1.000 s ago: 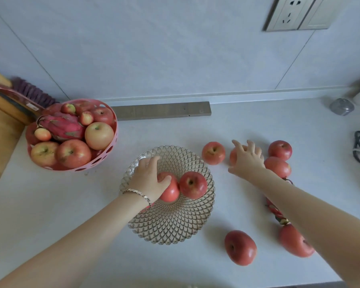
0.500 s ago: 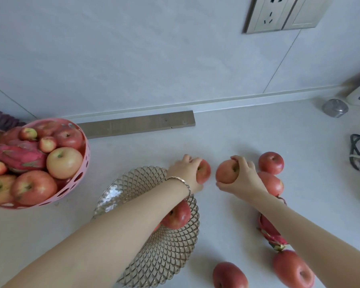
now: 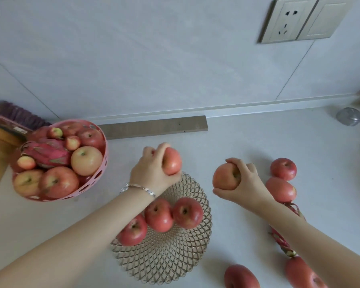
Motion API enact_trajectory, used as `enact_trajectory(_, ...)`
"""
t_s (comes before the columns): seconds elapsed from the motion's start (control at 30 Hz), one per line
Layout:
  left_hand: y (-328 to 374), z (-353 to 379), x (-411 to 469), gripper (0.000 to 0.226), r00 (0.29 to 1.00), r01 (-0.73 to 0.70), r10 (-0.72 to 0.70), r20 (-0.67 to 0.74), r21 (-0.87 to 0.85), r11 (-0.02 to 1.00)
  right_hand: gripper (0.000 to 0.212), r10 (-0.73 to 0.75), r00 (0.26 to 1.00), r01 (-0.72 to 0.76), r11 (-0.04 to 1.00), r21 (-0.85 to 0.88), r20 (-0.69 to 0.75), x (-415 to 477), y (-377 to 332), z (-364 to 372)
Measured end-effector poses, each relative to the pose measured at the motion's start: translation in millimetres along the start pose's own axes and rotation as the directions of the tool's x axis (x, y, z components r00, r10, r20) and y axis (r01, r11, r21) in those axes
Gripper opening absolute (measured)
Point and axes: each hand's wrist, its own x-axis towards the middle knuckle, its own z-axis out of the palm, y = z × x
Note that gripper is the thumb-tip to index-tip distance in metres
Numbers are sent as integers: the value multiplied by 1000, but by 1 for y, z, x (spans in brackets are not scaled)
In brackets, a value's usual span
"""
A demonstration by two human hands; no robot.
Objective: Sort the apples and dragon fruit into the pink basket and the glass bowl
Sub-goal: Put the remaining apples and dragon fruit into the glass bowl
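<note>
Head view: pale countertop (image 3: 258, 142) under grey wall (image 3: 154, 59) with socket (image 3: 287, 21)

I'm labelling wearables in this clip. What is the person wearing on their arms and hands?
Both forearms are bare, with no sleeves or gloves in view. The left hand has a thin silver-coloured chain bracelet at the wrist. The right hand and its wrist show no jewellery.
</note>
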Motion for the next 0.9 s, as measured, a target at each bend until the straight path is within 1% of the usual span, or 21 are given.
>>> enact_trajectory(0.07,-35,-13,-17,74,999,34,-34,4,87,996,79,-37,999,37,999,-3,29,-4,-11,12)
enact_trajectory(0.17,-70,-12,-34,74,993,64,-81,80,196,978,81,-71,996,71,997,-4,56,-8,-27,29)
enact_trajectory(0.3,-83,5,-49,74,981,9,-61,183,274,962,84,-70,995,73,996,-43,67,-13,-44,49)
enact_trajectory(0.4,-86,13,-47,73,973,6,-69,218,280,960,83,-60,996,64,996,-66,65,-19,-49,58)
enact_trajectory(0.5,-87,18,-44,76,946,-18,-66,318,255,967,82,-50,998,54,996,-75,44,-26,-51,63)
enact_trajectory(0.57,-87,18,-43,79,933,-31,-56,354,234,972,82,-46,998,48,997,-66,32,-27,-52,64)
enact_trajectory(0.63,-87,18,-45,79,936,-48,-41,349,244,969,83,-47,999,48,997,-63,29,-28,-53,65)
enact_trajectory(0.8,-85,28,-55,77,961,-116,-11,275,439,891,83,-91,995,94,989,-114,31,-23,-59,71)
enact_trajectory(0.9,-85,29,-53,69,962,-126,11,273,407,905,87,-153,987,158,973,-171,41,-12,-71,86)
